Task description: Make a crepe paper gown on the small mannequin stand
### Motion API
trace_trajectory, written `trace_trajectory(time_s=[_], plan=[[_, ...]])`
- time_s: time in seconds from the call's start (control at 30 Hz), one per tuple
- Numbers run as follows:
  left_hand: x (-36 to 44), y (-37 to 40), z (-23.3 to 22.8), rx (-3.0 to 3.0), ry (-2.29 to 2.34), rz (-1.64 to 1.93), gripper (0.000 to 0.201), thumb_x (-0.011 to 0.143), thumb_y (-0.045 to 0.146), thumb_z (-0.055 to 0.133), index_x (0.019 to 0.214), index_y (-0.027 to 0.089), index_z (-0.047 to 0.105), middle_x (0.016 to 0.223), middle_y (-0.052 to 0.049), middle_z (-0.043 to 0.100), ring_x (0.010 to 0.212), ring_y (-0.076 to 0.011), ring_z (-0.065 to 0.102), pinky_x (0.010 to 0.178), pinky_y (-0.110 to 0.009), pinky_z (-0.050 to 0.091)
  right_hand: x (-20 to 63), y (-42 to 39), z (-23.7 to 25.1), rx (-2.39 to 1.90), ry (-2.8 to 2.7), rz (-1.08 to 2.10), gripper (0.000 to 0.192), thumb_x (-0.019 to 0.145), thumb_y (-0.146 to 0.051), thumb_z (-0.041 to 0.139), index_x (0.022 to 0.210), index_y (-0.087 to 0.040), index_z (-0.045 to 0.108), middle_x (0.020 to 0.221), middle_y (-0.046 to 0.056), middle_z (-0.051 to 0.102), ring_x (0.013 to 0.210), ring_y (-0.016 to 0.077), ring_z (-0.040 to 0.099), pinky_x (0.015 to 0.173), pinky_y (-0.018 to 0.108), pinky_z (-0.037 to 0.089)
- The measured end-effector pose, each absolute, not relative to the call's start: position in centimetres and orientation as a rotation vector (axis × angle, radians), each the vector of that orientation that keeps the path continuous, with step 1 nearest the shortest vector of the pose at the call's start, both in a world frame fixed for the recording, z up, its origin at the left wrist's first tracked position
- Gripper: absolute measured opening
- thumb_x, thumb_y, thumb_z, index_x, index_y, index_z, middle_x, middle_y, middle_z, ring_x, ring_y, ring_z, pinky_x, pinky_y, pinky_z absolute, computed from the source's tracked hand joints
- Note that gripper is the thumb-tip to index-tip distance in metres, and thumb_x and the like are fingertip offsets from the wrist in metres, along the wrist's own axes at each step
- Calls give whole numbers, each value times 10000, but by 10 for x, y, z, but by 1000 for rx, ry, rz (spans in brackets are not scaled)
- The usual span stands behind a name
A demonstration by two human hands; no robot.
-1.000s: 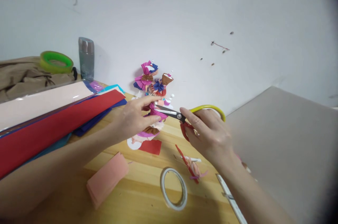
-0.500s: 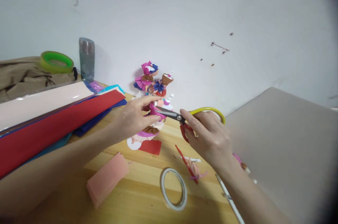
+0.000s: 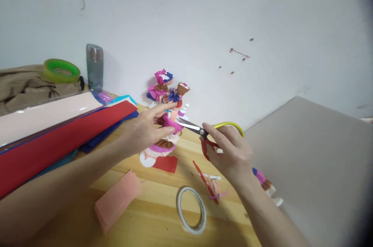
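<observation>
In my right hand (image 3: 230,148) is a pair of scissors (image 3: 194,126) with one yellow and one red handle. Its dark blades point left, with the tips at the magenta crepe paper dress (image 3: 172,123) of a small paper figure. My left hand (image 3: 148,124) grips this magenta piece between thumb and fingers, which hide part of it. Behind it, similar crepe paper figures (image 3: 161,87) in magenta, blue and brown stand by the wall. Below the left hand are a brown pleated fan (image 3: 164,144) and pale pink paper.
A tape roll (image 3: 178,218), folded pink paper (image 3: 119,200), a red paper piece (image 3: 169,164) and paper scraps (image 3: 214,188) lie on the table. At left are crepe paper sheets (image 3: 72,132), a bottle (image 3: 94,68) and a green tape roll (image 3: 48,72). A grey panel (image 3: 314,161) stands at right.
The scissors and my right hand have shifted slightly right and down, so the blade tips sit farther right on the magenta paper. My left hand keeps its hold.
</observation>
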State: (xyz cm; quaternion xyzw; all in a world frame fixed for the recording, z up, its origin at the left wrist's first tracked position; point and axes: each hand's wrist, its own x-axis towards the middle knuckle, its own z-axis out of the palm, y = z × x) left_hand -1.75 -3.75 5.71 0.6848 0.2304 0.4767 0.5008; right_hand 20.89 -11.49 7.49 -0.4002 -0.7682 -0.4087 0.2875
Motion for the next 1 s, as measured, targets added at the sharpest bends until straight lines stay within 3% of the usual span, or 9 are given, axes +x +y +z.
trace_trajectory(time_s=[0.23,0.4,0.57,0.77,0.87,1.0], plan=[[-17,-32,52,1699,519,1163,479,723,219,715,1189,144,629,1096,-102,701,917,-188,685,812,-294,570,205,-119,88,-1087,-2041,-1008,472,798,-44,621,1218,-260,600,794,38,603,694,164,598,599,281,514],[-18,-33,53,1666,493,1126,516,704,215,729,1198,127,609,951,-70,696,857,-172,669,738,-270,565,201,-119,90,-1079,-2018,-928,439,789,-53,648,1183,-246,622,812,44,594,699,161,594,565,272,528],[-19,-34,55,1631,517,1095,654,723,188,690,1349,141,506,752,9,610,663,-120,602,578,-231,520,201,-124,84,-1160,-1912,-742,410,796,-72,658,1165,-251,642,827,44,599,652,144,568,491,249,499],[-18,-33,54,1590,460,1048,815,683,223,738,1425,146,409,1048,-106,677,933,-222,674,817,-345,558,202,-132,65,-1264,-1718,-424,375,796,-160,685,1162,-237,662,751,9,579,570,117,495,480,248,440],[-18,-36,55,1570,460,1016,852,659,202,747,1436,169,399,1065,-98,678,948,-225,674,838,-353,549,201,-134,56,-1290,-1643,-234,364,789,-203,694,1151,-233,672,786,25,655,572,125,549,501,257,469],[-21,-33,57,1457,364,880,858,658,181,722,1447,173,385,940,-75,698,811,-205,682,720,-320,547,201,-135,52,-1282,-1524,-18,349,765,-191,710,1111,-225,686,860,54,724,714,170,677,611,279,548]])
